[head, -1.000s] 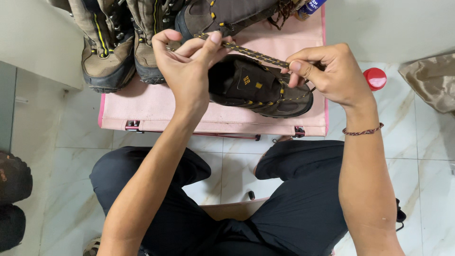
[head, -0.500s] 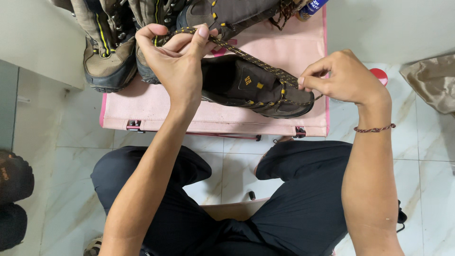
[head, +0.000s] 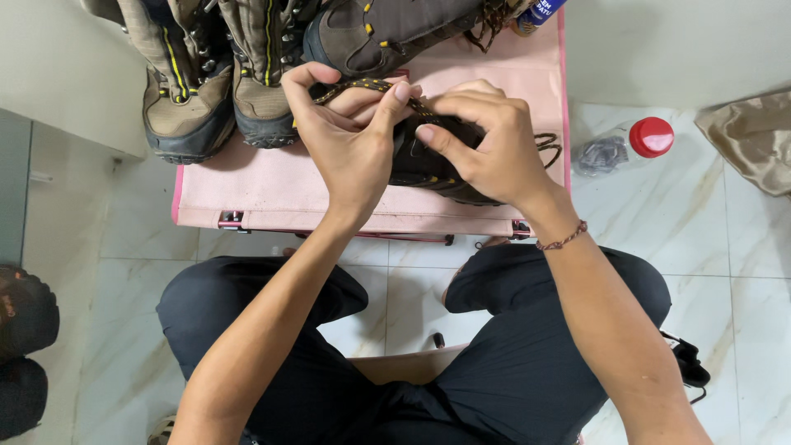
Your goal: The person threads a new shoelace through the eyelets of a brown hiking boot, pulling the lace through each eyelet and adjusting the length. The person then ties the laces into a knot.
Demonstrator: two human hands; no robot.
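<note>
At the top edge, a small blue package with white print lay partly cut off by the frame. On the tiled floor to the right lay one crushed clear bottle with a red cap, near a beige cloth. The pink counter carried four boots: two tan ones standing at the left, one dark brown behind, and one black boot mostly hidden under both hands. The left hand pinched the brown and yellow shoelace between its fingers. The right hand pressed its fingers together on the same lace, over the black boot.
</note>
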